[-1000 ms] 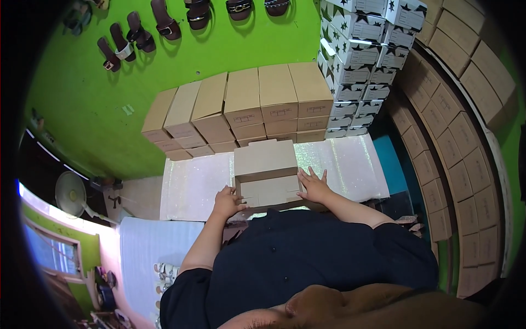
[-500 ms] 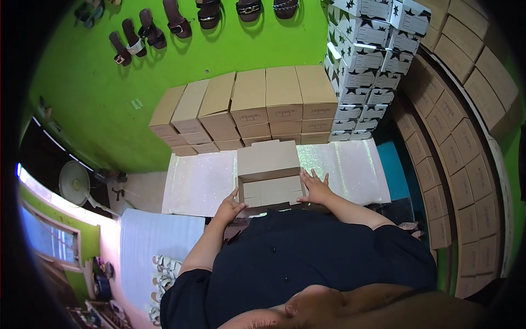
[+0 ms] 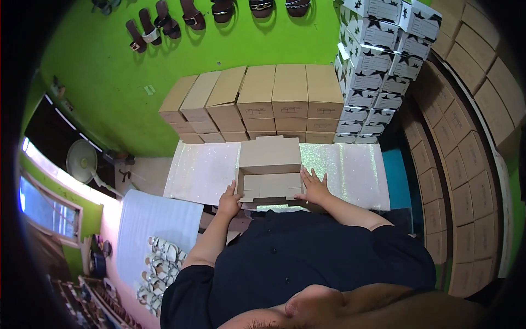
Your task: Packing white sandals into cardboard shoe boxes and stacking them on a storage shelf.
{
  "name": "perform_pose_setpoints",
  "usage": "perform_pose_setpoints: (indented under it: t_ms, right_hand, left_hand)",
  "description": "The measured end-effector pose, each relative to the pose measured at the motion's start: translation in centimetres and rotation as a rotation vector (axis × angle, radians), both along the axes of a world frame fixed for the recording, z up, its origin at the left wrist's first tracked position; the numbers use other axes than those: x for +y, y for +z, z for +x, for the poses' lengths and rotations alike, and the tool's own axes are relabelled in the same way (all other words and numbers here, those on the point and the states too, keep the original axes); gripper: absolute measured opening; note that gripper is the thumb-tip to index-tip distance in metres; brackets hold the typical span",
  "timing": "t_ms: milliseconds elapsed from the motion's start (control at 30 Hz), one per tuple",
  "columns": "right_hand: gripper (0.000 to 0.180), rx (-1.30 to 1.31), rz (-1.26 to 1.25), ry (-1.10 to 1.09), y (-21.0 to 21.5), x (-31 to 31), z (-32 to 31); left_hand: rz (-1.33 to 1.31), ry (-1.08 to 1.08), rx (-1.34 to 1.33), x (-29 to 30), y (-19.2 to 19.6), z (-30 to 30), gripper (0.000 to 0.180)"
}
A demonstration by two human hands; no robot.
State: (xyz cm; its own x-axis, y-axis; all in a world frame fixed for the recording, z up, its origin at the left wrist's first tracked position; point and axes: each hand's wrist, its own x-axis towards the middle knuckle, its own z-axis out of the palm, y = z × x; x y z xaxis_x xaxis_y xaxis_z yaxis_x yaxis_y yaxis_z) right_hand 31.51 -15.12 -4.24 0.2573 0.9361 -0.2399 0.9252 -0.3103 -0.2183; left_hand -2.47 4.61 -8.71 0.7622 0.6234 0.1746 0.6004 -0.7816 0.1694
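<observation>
A brown cardboard box [image 3: 269,152] stands on the glittery white tabletop in front of my body. Its lid is raised at the far side, and the bare inside shows, with slots in the bottom panel. My left hand [image 3: 229,203] holds the box's left wall near the front corner, fingers along the outside and thumb by the rim. At the opposite wall, my right hand [image 3: 315,188] rests with its fingers spread and its thumb at the front right corner.
Closed brown boxes [image 3: 257,90] are stacked along the table's far edge, beside a tall pile of white star-patterned boxes [image 3: 374,60]. Shelves of brown boxes [image 3: 457,137] line the right. Sandals [image 3: 223,11] hang on the green wall. Several pale sandals [image 3: 159,268] lie lower left, near a fan [image 3: 82,160].
The view has tilted slightly, so the background has shifted and more pale sandals show. The box sits a little farther from my shirt, with tabletop visible between them. Both hands stay at its sides.
</observation>
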Motion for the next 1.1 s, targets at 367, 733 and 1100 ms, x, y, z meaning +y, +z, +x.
perform_pose_setpoints:
  t_ms: [367,733,1100]
  right_hand:
    - [0.092,-0.016,0.062,-0.020,2.1,1.1,-1.9]
    - [0.079,0.012,0.183,0.242,6.3,6.9,-15.4]
    - [0.079,0.045,0.164,0.668,4.4,12.2,-36.2]
  left_hand:
    - [-0.138,0.252,-0.006,-9.4,0.8,-9.1,0.099]
    - [-0.113,0.499,-0.080,-8.5,7.4,-17.8,0.094]
    - [-0.105,0.924,0.013,-11.3,14.5,-34.3,0.092]
